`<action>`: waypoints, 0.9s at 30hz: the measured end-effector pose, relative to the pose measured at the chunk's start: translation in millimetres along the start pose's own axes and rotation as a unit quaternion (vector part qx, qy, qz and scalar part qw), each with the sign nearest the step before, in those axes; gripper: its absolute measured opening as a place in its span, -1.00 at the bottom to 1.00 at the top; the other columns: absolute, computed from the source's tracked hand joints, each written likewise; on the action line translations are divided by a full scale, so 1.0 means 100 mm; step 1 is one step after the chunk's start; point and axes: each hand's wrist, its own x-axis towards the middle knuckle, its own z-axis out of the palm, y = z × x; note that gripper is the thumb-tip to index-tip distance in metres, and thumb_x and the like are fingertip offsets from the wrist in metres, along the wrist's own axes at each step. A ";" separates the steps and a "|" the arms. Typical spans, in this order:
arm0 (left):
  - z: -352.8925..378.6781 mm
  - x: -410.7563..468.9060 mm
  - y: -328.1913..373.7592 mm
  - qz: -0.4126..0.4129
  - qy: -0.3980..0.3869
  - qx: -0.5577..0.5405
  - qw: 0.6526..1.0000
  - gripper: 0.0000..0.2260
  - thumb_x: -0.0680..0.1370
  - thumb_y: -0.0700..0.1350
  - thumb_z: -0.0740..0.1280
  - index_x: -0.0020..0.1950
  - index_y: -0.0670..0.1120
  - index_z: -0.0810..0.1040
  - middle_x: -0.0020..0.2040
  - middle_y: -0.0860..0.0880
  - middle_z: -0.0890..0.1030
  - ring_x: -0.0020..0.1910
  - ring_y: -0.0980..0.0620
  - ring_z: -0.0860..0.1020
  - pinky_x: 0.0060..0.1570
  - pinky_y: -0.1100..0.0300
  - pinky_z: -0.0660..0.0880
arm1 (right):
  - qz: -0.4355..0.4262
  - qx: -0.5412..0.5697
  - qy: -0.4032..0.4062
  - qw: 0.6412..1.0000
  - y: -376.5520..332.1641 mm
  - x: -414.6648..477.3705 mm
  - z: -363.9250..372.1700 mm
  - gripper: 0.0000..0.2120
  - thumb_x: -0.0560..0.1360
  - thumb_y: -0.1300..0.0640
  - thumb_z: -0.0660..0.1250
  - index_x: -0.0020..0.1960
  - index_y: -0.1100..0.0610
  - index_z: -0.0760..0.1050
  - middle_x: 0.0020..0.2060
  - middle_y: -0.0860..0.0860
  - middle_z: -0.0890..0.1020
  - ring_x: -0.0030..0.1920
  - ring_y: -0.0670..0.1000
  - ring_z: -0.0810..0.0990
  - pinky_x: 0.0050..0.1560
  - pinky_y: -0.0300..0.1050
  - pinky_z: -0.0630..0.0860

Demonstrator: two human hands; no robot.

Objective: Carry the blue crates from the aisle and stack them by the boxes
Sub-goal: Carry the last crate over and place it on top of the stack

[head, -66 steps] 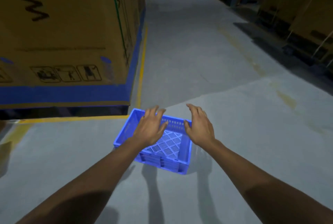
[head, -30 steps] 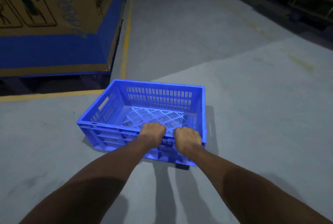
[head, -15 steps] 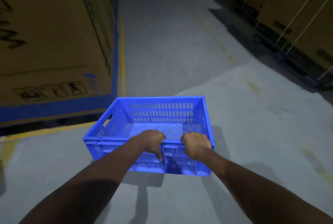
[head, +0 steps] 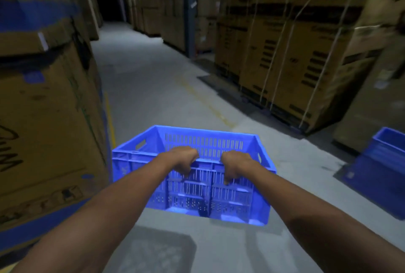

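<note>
Both hands are clamped over the near rim of one blue crate (head: 203, 176), left hand (head: 183, 159) and right hand (head: 235, 164) close together, holding it up off the floor (head: 153, 88). A second blue crate (head: 381, 171) sits on the floor far right. Two crates total.

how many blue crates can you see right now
2: one blue crate held off the floor in both hands, another on the floor at far right, cut off by the frame. More may be hidden.
</note>
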 end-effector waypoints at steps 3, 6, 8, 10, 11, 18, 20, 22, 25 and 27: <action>-0.32 0.15 0.29 0.019 0.007 0.030 0.999 -0.77 0.32 -0.15 0.53 -0.15 -0.08 0.51 -0.03 -0.12 0.65 -0.05 -0.10 0.62 -0.15 0.09 0.53 | 0.033 0.022 0.009 0.999 0.41 -0.15 -0.11 -0.43 0.25 -0.10 0.61 0.13 0.12 0.52 0.16 0.13 0.60 0.15 0.16 0.59 0.02 0.01 0.52; -0.61 0.38 0.54 0.037 0.020 0.051 0.998 -0.74 0.33 -0.13 0.54 -0.09 -0.08 0.51 0.01 -0.10 0.63 -0.03 -0.10 0.61 -0.17 0.11 0.48 | 0.065 0.051 0.015 0.997 0.90 -0.23 -0.21 -0.46 0.25 -0.13 0.60 0.07 0.11 0.51 0.13 0.12 0.61 0.12 0.17 0.58 0.05 0.04 0.55; -0.81 0.55 0.73 0.053 0.028 0.062 0.996 -0.70 0.33 -0.11 0.53 -0.01 -0.08 0.54 0.01 -0.07 0.63 -0.02 -0.11 0.61 -0.19 0.12 0.45 | 0.072 0.078 0.039 0.994 1.22 -0.24 -0.27 -0.55 0.27 -0.09 0.60 -0.03 0.10 0.48 0.06 0.11 0.60 0.05 0.17 0.57 0.02 0.03 0.54; -0.99 0.76 0.94 0.060 0.029 0.063 0.996 -0.70 0.32 -0.11 0.53 -0.01 -0.09 0.56 -0.03 -0.05 0.64 -0.03 -0.09 0.63 -0.20 0.12 0.48 | 0.078 0.095 0.074 0.990 1.54 -0.24 -0.30 -0.58 0.27 -0.08 0.59 -0.15 0.09 0.42 -0.03 0.09 0.59 0.00 0.16 0.57 -0.07 -0.02 0.53; -1.08 0.89 1.05 0.062 0.025 0.063 0.996 -0.71 0.31 -0.12 0.53 -0.03 -0.09 0.57 -0.06 -0.05 0.65 -0.05 -0.08 0.64 -0.21 0.12 0.50 | 0.082 0.099 0.093 0.987 1.71 -0.22 -0.31 -0.58 0.26 -0.08 0.59 -0.17 0.09 0.42 -0.06 0.09 0.59 -0.01 0.17 0.58 -0.11 -0.03 0.51; -1.54 1.86 2.31 0.140 -0.058 -0.061 0.987 -0.71 0.28 -0.04 0.62 -0.14 -0.01 0.56 -0.25 0.04 0.61 -0.27 0.01 0.59 -0.29 0.13 0.55 | 0.113 0.074 0.172 0.976 2.92 -0.16 -0.42 -0.64 0.27 -0.08 0.58 -0.11 0.08 0.52 -0.15 0.06 0.60 -0.01 0.16 0.61 -0.16 -0.04 0.47; -1.64 2.12 2.69 0.156 -0.036 -0.053 0.986 -0.59 0.23 0.06 0.64 -0.05 0.01 0.55 -0.13 0.05 0.60 -0.12 -0.01 0.59 -0.13 0.09 0.57 | 0.120 0.055 0.186 0.974 3.23 -0.14 -0.52 -0.61 0.30 -0.06 0.57 0.04 0.02 0.56 -0.01 0.06 0.63 0.06 0.15 0.60 -0.11 -0.04 0.43; -1.74 2.38 2.97 0.167 -0.003 -0.034 0.985 -0.53 0.27 0.08 0.61 0.05 -0.02 0.52 -0.05 0.02 0.56 -0.05 -0.04 0.56 -0.05 0.09 0.52 | 0.130 0.045 0.193 0.972 3.53 -0.13 -0.62 -0.59 0.32 -0.05 0.56 0.11 -0.02 0.55 0.04 0.05 0.62 0.09 0.14 0.59 -0.12 -0.06 0.38; -1.90 2.73 3.26 0.195 0.021 -0.030 0.980 -0.53 0.32 0.05 0.58 0.12 -0.08 0.53 0.05 -0.06 0.57 -0.02 -0.08 0.54 -0.05 0.09 0.49 | 0.149 0.033 0.198 0.968 3.96 -0.10 -0.72 -0.61 0.33 -0.03 0.55 0.10 -0.02 0.55 0.03 0.05 0.61 0.07 0.15 0.59 -0.14 -0.07 0.37; -2.00 2.97 3.42 0.214 0.031 -0.023 0.976 -0.56 0.34 0.04 0.57 0.13 -0.09 0.57 0.05 -0.08 0.58 -0.02 -0.08 0.55 -0.09 0.10 0.47 | 0.163 0.028 0.201 0.966 4.19 -0.04 -0.77 -0.60 0.34 -0.02 0.54 0.15 -0.03 0.55 0.05 0.05 0.61 0.08 0.14 0.59 -0.13 -0.07 0.37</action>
